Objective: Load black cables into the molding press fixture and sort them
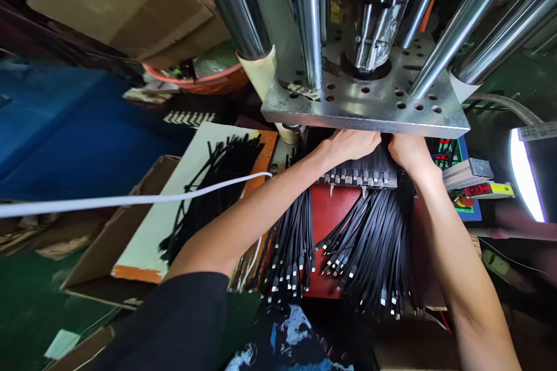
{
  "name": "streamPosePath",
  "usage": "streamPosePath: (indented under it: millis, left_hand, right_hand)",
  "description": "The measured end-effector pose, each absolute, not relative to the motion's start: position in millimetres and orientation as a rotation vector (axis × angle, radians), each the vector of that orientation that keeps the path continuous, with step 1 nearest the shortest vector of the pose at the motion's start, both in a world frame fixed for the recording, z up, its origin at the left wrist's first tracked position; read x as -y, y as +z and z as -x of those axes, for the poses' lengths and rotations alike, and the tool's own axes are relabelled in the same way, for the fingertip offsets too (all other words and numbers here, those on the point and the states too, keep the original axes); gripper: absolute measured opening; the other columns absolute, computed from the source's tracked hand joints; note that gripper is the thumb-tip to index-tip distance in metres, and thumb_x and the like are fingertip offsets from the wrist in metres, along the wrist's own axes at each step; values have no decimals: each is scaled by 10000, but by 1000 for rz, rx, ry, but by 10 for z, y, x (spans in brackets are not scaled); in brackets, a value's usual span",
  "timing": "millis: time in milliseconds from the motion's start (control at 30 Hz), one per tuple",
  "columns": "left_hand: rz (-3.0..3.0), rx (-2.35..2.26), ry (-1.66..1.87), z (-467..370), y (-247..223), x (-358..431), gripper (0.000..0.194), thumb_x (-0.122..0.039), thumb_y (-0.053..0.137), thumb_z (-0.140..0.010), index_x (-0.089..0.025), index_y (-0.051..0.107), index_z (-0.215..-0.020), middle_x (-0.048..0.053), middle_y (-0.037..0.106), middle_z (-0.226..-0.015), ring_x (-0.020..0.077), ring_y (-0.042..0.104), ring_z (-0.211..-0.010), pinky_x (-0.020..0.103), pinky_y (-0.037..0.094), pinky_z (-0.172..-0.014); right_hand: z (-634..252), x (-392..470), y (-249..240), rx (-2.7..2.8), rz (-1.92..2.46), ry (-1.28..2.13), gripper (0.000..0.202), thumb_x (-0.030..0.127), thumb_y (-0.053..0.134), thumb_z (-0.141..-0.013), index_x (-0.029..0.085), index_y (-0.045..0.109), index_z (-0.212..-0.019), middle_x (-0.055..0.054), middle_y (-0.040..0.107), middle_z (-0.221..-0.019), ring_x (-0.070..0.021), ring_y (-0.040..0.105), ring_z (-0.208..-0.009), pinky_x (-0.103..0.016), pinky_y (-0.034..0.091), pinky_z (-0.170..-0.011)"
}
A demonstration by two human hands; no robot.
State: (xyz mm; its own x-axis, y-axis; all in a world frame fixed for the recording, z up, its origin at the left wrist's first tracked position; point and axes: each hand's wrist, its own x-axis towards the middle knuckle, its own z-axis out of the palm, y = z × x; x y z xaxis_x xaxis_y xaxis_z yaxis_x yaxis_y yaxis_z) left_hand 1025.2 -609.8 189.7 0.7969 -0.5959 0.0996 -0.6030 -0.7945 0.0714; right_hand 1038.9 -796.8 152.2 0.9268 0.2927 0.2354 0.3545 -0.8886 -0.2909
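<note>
Both hands reach in beneath the thick steel plate of a press. My left hand is closed, fingers curled, just above a dark metal mould that carries a row of small connectors. Close beside it, my right hand is also curled closed at the mould's right side. The plate and the hands themselves hide the fingertips, and what they grip cannot be made out. Black USB cables hang in a thick bunch toward me from the mould. A second bunch of black cables hangs further left.
Steel columns rise from the plate. At left, more black cables lie on a white board over a cardboard box. A white cord crosses the left side. A control panel and a bright lamp stand right.
</note>
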Motion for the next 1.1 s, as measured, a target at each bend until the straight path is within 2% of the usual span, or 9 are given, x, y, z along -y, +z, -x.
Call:
streamPosePath:
  millis: [100, 233, 333, 400, 533, 667, 767, 933, 1100]
  left_hand:
    - [-2869, 980, 122, -10383, 1882, 6126, 437, -192, 365, -1078, -64, 767, -1189, 210, 762, -1262, 312, 717, -1149, 415, 515, -1034]
    - [-2791, 965, 142, -10262, 1927, 6075, 432, -221, 356, -1094, -68, 731, -1246, 211, 755, -1284, 316, 723, -1164, 421, 548, -1015]
    - [-2686, 949, 275, -9870, 1925, 5811, 430, -213, 358, -1099, -78, 634, -1400, 193, 693, -1427, 295, 684, -1295, 444, 524, -1132]
    - [-2615, 902, 379, -9516, 1891, 5550, 438, -197, 403, -1088, -62, 588, -1461, 200, 604, -1553, 292, 587, -1447, 470, 446, -1257]
    - [-2584, 846, 284, -8822, 1855, 5103, 422, -231, 505, -1082, -93, 598, -1469, 174, 623, -1551, 270, 544, -1504, 497, 424, -1309]
    - [-2522, 830, 247, -8320, 1913, 4957, 363, -174, 543, -1068, -133, 646, -1413, 147, 645, -1535, 253, 527, -1525, 488, 441, -1310]
    - [-2458, 751, 238, -8024, 1937, 4926, 336, -141, 559, -1058, -154, 666, -1377, 125, 685, -1480, 235, 563, -1492, 454, 491, -1276]
    - [-2330, 513, 170, -7527, 1851, 4803, 347, -99, 540, -1044, -182, 681, -1350, 90, 753, -1349, 187, 679, -1332, 349, 573, -1177]
    - [-2238, 262, 67, -6927, 1721, 4658, 303, -136, 564, -1020, -248, 755, -1227, 29, 811, -1190, 164, 771, -1120, 254, 620, -1037]
  right_hand:
    - [-10602, 7914, 1524, 444, 2766, -284, 589, 45, 408, -886, 25, 622, -1434, -243, 727, -1290, -370, 594, -1299, -602, 363, -1219]
    - [-10453, 7953, 1588, 524, 2760, -230, 582, 34, 382, -880, 26, 634, -1405, -245, 717, -1287, -368, 620, -1250, -563, 475, -1126]
    - [-9911, 8044, 1635, 529, 2721, -299, 660, 77, 372, -919, 125, 561, -1550, -229, 645, -1379, -360, 646, -1204, -526, 548, -1030]
    - [-9473, 8092, 1658, 524, 2688, -359, 685, 113, 362, -959, 202, 500, -1625, -191, 634, -1318, -331, 664, -1134, -486, 578, -976]
    - [-8933, 8022, 1732, 645, 2645, -305, 674, 89, 331, -971, 284, 607, -1554, -135, 626, -1144, -286, 651, -1022, -428, 595, -893]
    - [-9066, 7707, 1799, 817, 2696, -224, 684, 51, 358, -940, 245, 646, -1530, -146, 614, -1096, -280, 610, -942, -421, 582, -854]
    - [-9340, 7475, 1804, 889, 2775, -241, 658, 66, 397, -930, 212, 670, -1510, -163, 621, -1100, -282, 605, -921, -421, 578, -846]
    - [-9695, 7290, 1774, 813, 2916, -257, 642, 120, 448, -919, 240, 679, -1506, -188, 670, -1049, -297, 644, -846, -425, 571, -749]
    - [-9961, 7149, 1766, 631, 2887, -249, 581, 198, 420, -986, 210, 668, -1510, -233, 708, -1116, -355, 703, -959, -512, 573, -876]
